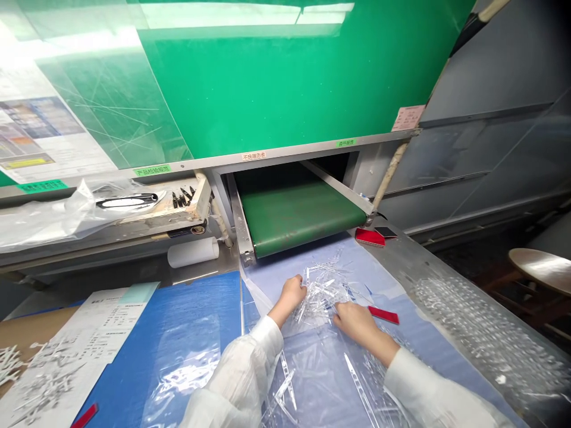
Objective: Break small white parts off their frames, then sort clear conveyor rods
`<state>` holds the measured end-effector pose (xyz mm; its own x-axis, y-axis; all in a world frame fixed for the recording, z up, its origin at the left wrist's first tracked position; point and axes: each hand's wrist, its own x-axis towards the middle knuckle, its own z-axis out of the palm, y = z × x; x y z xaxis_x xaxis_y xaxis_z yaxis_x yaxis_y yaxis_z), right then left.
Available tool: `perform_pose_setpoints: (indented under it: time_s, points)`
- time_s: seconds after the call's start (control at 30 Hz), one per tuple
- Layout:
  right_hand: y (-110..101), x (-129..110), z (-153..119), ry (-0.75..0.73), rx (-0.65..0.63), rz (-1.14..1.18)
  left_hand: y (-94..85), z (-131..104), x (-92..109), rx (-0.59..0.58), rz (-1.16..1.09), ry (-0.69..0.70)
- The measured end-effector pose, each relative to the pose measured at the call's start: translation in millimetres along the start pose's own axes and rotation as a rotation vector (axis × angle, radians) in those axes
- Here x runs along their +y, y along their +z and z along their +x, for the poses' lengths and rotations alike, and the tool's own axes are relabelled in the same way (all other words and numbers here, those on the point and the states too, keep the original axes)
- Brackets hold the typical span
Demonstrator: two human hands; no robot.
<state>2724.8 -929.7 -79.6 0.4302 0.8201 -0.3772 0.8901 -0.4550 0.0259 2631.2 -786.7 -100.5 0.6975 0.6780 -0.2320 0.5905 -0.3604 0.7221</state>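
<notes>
A loose pile of thin clear plastic pieces (323, 291) lies on the translucent bluish sheet (383, 279) in front of the conveyor. My left hand (293, 291) is at the pile's left edge, its fingers curled inward against the pieces. On the opposite side, my right hand (354, 322) reaches in with bent fingers, close to the near right edge of the pile. Whatever either hand's fingertips hold is hidden among the shiny pieces. A red strip (384, 315) lies just beyond my right hand. More clear pieces (285, 386) are scattered nearer to me, between my forearms.
A green conveyor belt (303, 211) ends just above the table. Left are a blue sheet (196, 333), papers (111, 315) bearing small pieces, and a shelf (196, 208). Rows of clear pieces (482, 327) cover the right side. A round stool (539, 267) stands beyond.
</notes>
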Motion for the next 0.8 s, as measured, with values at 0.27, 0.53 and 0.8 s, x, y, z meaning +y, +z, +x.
perform_pose_setpoints:
  time_s: [0.27, 0.53, 0.8]
  points:
    - [-34, -28, -9, -0.004, 0.07, -0.007, -35.3, -48, -10, 0.017, 0.017, 0.057]
    - [6, -107, -84, -0.221, -0.046, 0.013, -71.9, -225, -78, 0.02, 0.042, -0.026]
    - [43, -166, -95, -0.045, 0.014, -0.013, -61.7, -323, -122, 0.088, 0.048, -0.199]
